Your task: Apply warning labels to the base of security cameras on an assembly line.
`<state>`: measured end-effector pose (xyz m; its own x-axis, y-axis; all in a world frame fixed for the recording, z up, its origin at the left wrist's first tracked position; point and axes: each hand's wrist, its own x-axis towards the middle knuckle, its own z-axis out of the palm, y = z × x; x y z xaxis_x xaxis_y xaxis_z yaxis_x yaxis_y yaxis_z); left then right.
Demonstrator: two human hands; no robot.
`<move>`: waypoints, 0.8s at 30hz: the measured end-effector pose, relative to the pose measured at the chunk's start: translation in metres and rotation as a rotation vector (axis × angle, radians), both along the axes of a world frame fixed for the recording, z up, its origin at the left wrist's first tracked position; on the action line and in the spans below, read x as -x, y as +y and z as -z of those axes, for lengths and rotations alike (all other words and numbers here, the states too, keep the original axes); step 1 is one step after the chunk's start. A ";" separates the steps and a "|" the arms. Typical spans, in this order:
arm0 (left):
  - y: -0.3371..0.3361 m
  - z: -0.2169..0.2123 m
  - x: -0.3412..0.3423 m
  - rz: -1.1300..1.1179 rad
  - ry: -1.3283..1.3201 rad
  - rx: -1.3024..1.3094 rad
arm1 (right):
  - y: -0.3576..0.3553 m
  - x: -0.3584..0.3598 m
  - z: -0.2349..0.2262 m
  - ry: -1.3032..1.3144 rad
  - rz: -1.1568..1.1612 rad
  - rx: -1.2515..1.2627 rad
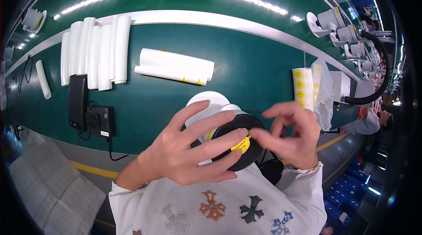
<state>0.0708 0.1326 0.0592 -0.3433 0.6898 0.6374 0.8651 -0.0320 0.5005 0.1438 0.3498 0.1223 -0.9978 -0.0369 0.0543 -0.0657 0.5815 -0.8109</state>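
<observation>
Yellow sticker [240, 145] sits on the black end face of the white round-based unit [204, 99], at table edge in front of torso. Left hand [184, 149]: fingers spread wide over the unit, touching, partly covering the sticker; whether they actually grip is unclear. Right hand [292, 133]: thumb and index parted, nothing visibly pinched; thumb tip by the sticker's upper-right edge, sticker lying lower-left of it. Left is nearer. Unit's long axis runs upper-left (base) to lower-right; black face points lower-right, tilted up. Sticker's visible part slants lower-left to upper-right.
</observation>
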 end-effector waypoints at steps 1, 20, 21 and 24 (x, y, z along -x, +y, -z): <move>0.001 0.000 0.001 0.005 0.049 0.012 | 0.004 0.000 0.006 0.005 0.066 0.049; 0.003 0.002 -0.002 0.013 0.300 0.046 | 0.019 -0.008 0.071 -0.112 0.005 0.771; 0.006 0.004 0.001 0.015 0.249 0.039 | 0.022 -0.003 0.083 -0.058 -0.091 0.830; 0.015 0.015 0.004 0.086 0.138 -0.053 | 0.019 0.019 0.103 0.187 -0.265 0.867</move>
